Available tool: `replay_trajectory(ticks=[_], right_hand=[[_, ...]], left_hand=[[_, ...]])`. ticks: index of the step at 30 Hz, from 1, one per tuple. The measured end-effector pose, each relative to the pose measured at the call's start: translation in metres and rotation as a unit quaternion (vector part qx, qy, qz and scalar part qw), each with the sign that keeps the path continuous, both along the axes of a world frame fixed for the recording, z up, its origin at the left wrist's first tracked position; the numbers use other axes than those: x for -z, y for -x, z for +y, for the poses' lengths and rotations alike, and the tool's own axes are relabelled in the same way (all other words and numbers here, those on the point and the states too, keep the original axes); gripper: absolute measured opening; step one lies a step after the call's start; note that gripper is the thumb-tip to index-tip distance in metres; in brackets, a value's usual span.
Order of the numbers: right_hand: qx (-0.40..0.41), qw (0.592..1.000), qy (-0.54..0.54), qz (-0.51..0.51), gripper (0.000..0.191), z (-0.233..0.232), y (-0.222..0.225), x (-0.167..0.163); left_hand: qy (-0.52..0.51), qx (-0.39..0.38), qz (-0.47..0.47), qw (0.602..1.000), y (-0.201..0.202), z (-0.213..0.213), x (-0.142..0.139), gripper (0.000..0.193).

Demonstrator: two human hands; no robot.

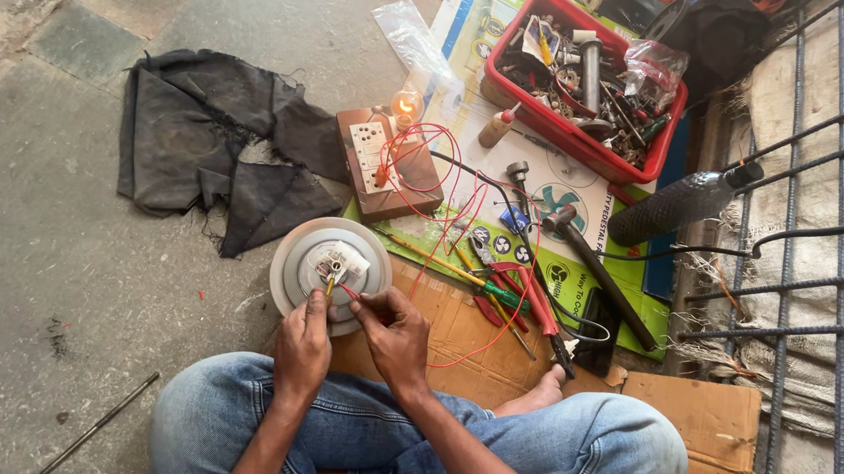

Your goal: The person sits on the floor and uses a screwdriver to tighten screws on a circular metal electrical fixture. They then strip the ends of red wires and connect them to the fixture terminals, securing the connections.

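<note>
The left hand [302,345] and right hand [393,332] meet at the near rim of a round white fan motor housing [296,269] lying on the floor by the person's crossed legs. The left grip pinches a yellow-handled tool [330,286]; its tip is too small to make out. The right grip pinches a thin red wire [348,291], though its fingertips are partly hidden.

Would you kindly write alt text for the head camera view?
A person sitting cross-legged holds thin probes in the left hand and right hand against a round white motor housing. Beyond lie a wooden test board with a lit bulb, hand tools and a red parts tray.
</note>
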State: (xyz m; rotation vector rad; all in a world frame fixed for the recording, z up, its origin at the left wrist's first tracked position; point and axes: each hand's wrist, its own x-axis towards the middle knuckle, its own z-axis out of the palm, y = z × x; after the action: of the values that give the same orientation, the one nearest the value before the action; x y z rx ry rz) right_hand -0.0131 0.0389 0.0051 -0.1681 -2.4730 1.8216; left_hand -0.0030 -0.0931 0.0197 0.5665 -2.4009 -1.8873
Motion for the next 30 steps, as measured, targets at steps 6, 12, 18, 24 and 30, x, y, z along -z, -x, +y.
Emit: replay_trajectory(ticks=[6, 12, 18, 24, 30], right_hand=[[-0.002, 1.0, 0.005, -0.003, 0.015, 0.0, 0.0, 0.0], [0.004, 1.0, 0.01, 0.004, 0.014, -0.001, 0.001, -0.003], [0.005, 1.0, 0.018, 0.0, 0.013, -0.002, 0.001, -0.002], [0.004, 1.0, 0.025, 0.002, 0.013, -0.001, 0.001, 0.005], [-0.003, 0.999, 0.036, 0.004, 0.013, -0.001, 0.001, 0.004]], left_hand=[[-0.01, -0.002, -0.019, 1.0, -0.001, 0.0, -0.002, 0.059], [-0.003, 0.005, -0.023, 1.0, 0.0, 0.0, -0.006, 0.061], [-0.009, 0.003, 0.004, 1.0, 0.0, -0.001, -0.007, 0.062], [-0.02, 0.0, -0.025, 0.999, -0.002, -0.001, -0.006, 0.061], [-0.017, 0.0, -0.018, 1.0, 0.0, -0.001, -0.004, 0.061]])
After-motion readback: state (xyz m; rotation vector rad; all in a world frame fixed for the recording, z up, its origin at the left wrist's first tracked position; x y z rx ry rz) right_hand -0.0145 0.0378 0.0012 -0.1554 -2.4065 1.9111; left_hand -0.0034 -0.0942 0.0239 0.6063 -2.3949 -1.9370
